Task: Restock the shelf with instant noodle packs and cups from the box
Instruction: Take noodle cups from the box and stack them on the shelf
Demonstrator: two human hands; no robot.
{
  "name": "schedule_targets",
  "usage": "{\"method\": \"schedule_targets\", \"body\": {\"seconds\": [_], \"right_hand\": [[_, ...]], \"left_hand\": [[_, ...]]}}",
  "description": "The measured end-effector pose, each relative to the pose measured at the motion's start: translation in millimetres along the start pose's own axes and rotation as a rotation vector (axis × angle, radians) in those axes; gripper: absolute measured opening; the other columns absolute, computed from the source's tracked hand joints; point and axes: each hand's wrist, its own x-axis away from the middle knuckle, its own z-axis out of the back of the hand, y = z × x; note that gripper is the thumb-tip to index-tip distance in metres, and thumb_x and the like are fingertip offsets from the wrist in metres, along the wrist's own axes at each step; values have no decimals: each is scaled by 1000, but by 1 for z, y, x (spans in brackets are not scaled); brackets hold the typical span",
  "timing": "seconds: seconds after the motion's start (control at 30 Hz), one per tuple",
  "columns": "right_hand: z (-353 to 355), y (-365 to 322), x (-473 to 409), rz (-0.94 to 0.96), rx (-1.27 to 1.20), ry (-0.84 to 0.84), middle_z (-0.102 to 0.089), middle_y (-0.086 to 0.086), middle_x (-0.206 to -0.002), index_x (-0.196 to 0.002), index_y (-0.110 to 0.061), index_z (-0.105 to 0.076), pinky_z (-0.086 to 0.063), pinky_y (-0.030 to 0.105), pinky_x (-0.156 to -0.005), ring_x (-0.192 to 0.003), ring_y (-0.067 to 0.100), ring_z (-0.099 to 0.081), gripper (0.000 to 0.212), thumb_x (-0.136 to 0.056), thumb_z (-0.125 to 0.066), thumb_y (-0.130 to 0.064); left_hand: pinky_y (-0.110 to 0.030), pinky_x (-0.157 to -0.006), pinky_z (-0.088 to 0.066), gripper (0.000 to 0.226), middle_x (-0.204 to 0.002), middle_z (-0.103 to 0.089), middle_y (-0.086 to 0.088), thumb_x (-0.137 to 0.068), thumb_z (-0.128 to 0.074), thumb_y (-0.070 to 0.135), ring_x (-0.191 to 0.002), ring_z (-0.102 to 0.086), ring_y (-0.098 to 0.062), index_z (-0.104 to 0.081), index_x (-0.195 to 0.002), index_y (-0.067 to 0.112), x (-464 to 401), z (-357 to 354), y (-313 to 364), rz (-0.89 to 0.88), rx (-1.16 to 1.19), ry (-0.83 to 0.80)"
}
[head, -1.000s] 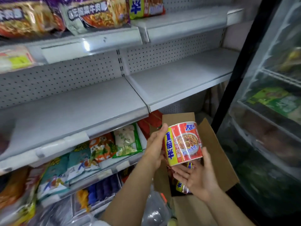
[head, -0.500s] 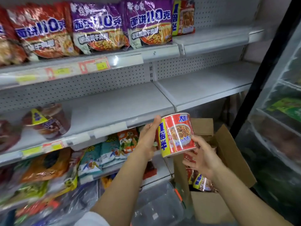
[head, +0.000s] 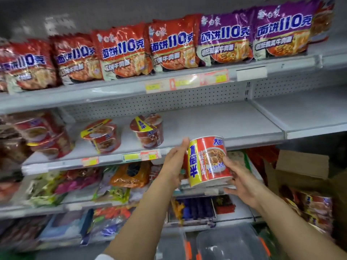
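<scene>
A red and yellow instant noodle cup point(head: 207, 160) is held between both hands just in front of the middle shelf point(head: 225, 124). My left hand point(head: 174, 162) presses its left side and my right hand point(head: 242, 182) cups its lower right side. Several matching cups point(head: 148, 131) stand on the middle shelf to the left, some stacked. The cardboard box point(head: 302, 169) sits open at the lower right with more cups point(head: 317, 205) inside. Red and purple noodle packs point(head: 169, 44) line the top shelf.
The right part of the middle shelf and the adjoining shelf bay point(head: 304, 113) are bare white metal. Assorted bagged goods point(head: 129, 175) fill the lower shelves. Clear plastic bins point(head: 229, 243) sit on the floor below my arms.
The view has swung left and up, showing more of the stocked shelf. Both hands have carried the cup up and left from the box toward the middle shelf's front edge.
</scene>
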Motion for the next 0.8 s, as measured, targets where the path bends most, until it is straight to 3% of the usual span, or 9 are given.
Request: {"method": "schedule_targets", "body": {"seconds": [0.17, 0.23, 0.33, 0.47, 0.53, 0.6, 0.7, 0.8], "right_hand": [[-105, -1, -22, -12, 69, -83, -70, 5, -115, -121, -21, -54, -46, 50, -99, -109, 27, -64, 70, -65, -74, -57], [-141, -5, -33, 7, 101, -107, -71, 3, -113, -120, -23, -55, -47, 47, -95, -107, 26, -66, 80, -56, -82, -64], [-181, -9, -45, 15, 124, -128, -71, 2, -114, -119, -28, -57, -47, 48, -97, -105, 25, -67, 94, -39, -84, -69], [-230, -11, -60, 32, 122, -140, -70, 5, -117, -121, -28, -55, -48, 46, -92, -106, 25, -67, 75, -59, -81, -60], [-251, -12, -65, 41, 141, -138, -71, 4, -115, -119, -27, -55, -48, 45, -93, -106, 24, -67, 73, -58, -80, -58], [-270, -12, -69, 48, 128, -127, -69, 4, -116, -119, -27, -55, -46, 48, -97, -107, 25, -66, 72, -59, -83, -56], [-294, -13, -77, 74, 127, -135, -67, 5, -119, -123, -26, -53, -48, 44, -90, -107, 24, -66, 68, -65, -81, -50], [-322, -19, -90, 127, 180, -140, -69, 4, -116, -128, -27, -49, -51, 44, -92, -104, 22, -69, 97, -46, -87, -62]], "left_hand": [[-51, -86, -56, 71, -95, -76, -4, -63, -66, 76, -91, -72, -27, -61, -110, 23, 6, 104, 35, -41, 38, 60], [-45, -82, -57, 70, -97, -74, -2, -65, -63, 75, -91, -71, -24, -58, -111, 24, 5, 138, 50, -59, 38, 78], [-50, -95, -50, 68, -111, -68, -2, -67, -61, 77, -104, -65, -25, -57, -111, 25, 0, 182, 65, -84, 44, 98], [-55, -100, -46, 94, -117, -68, -3, -47, -69, 80, -109, -63, -23, -56, -122, 24, -16, 234, 77, -80, 96, 87], [-52, -94, -49, 105, -117, -69, -2, -40, -71, 82, -108, -64, -21, -55, -126, 24, -24, 255, 82, -75, 118, 63], [-50, -87, -53, 106, -113, -72, -1, -40, -70, 82, -104, -67, -21, -55, -127, 23, -30, 273, 87, -93, 116, 26], [-52, -94, -52, 102, -101, -74, -1, -45, -73, 77, -96, -69, -20, -56, -126, 18, -37, 297, 95, -114, 160, 12], [-47, -90, -55, 84, -95, -72, -4, -57, -73, 65, -84, -71, -17, -53, -122, 16, -44, 321, 104, -144, 166, 28]]}}
